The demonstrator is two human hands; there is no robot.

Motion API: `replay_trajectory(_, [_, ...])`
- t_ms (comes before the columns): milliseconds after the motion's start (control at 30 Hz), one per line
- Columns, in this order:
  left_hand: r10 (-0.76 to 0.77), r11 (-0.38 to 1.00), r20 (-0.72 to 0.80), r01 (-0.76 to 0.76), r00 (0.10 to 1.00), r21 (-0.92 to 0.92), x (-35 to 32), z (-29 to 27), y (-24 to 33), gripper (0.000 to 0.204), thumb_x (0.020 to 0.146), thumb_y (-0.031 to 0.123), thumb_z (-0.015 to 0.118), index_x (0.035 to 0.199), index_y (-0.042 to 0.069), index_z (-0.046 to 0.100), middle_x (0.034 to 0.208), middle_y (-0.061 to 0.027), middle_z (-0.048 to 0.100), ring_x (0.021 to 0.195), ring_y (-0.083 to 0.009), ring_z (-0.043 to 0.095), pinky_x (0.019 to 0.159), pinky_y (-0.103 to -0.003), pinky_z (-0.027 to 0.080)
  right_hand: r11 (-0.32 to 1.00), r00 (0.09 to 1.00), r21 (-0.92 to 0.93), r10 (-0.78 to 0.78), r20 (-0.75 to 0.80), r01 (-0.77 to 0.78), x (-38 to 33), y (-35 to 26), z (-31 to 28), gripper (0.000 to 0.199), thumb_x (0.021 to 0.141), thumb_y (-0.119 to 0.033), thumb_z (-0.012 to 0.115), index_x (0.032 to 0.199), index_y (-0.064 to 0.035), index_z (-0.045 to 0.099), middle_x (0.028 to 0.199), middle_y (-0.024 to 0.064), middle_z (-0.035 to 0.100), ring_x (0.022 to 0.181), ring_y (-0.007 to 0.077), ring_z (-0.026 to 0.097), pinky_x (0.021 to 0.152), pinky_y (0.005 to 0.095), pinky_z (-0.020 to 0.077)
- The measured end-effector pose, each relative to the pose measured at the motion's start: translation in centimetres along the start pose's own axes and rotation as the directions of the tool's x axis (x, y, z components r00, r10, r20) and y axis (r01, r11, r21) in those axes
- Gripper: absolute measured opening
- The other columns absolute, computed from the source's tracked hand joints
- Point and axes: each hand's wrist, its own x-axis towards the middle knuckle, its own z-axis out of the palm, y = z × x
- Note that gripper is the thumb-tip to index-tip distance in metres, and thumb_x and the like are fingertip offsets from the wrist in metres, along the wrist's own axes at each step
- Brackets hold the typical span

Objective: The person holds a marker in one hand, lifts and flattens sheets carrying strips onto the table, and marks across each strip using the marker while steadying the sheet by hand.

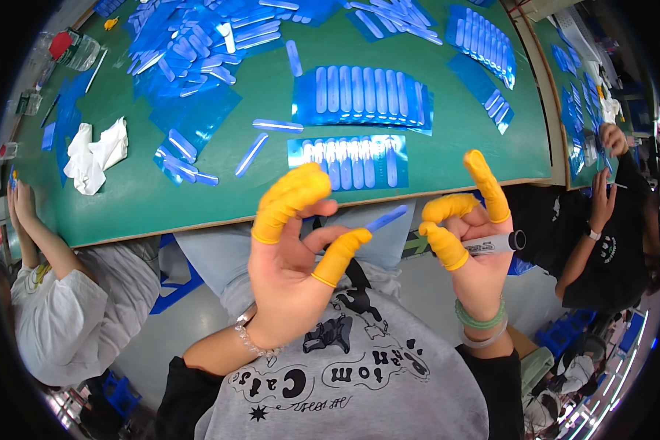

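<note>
The left hand [282, 271] holds a slender blue strip [387, 218] in a narrow grip at its thumb tip; the strip's lower end and the exact contact behind the thumb are hidden. A curled finger rises above, apart from the strip. The right hand [482, 275] has its grip closed round a grey marker pen [491, 243], lying across the fingers with a black end jutting right; whether its writing tip is capped cannot be told.

With so little of the strip held, a loosened thumb or smooth film could let it slip. It stands in the air short of the near edge of the green table [198, 194], so it would probably drop to the lap or floor. If the pen is uncapped, a careless brush could mark the strip; the yellow finger cots [341, 257] could also dull the feel of the pinch.

Beyond the hands, a near row of strips [348, 165] lies on blue film, a longer row [361, 97] farther off. Two loose strips [253, 154] lie left of these rows, easily nudged by a sleeve. A jumbled heap of strips [187, 48] fills the far left.
</note>
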Motion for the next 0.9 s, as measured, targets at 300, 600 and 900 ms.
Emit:
replay_trajectory(300, [-0.024, 1.0, 0.058, 0.024, 0.998, 0.006, -0.4, -0.5, -0.2, 0.067, 0.078, -0.018, 0.07, 0.136, 0.007, 0.048, 0.149, -0.0126, 0.039, 0.113, -0.0168, 0.052, 0.089, -0.032, 0.057, 0.991, 0.99, 0.025, 0.134, 0.029, -0.135, 1.5, -0.4, 1.1, 0.078, 0.077, 0.011, 0.076, 0.145, 0.0008, 0.039, 0.096, 0.0101, 0.07, 0.059, -0.0035, 0.037, 0.058, 0.0117, 0.0312])
replay_trajectory(600, [0.052, 0.998, 0.022, -0.052, 0.998, 0.032, -0.2, -1.1, -0.3, 0.064, 0.078, -0.019, 0.07, 0.133, 0.006, 0.05, 0.148, -0.0137, 0.039, 0.114, -0.0179, 0.052, 0.089, -0.033, 0.057, 0.981, 0.979, -0.05, 0.19, 0.077, -0.187, 2.2, -0.5, 1.4, 0.073, 0.079, 0.009, 0.075, 0.143, 0.001, 0.042, 0.088, 0.005, 0.07, 0.059, -0.0029, 0.04, 0.056, 0.0141, 0.0326])
replay_trajectory(900, [0.065, 0.998, -0.063, -0.064, 0.996, 0.012, -0.5, -1.0, -0.6, 0.056, 0.078, -0.022, 0.066, 0.127, 0.003, 0.055, 0.143, -0.0135, 0.04, 0.109, -0.0175, 0.053, 0.091, -0.034, 0.057, 0.953, 0.944, 0.116, 0.251, 0.216, -0.28, 2.3, -1.2, 1.7, 0.08, 0.075, 0.012, 0.073, 0.146, 0.0032, 0.037, 0.083, 0.0068, 0.064, 0.071, 0.0067, 0.057, 0.066, 0.0208, 0.0462])
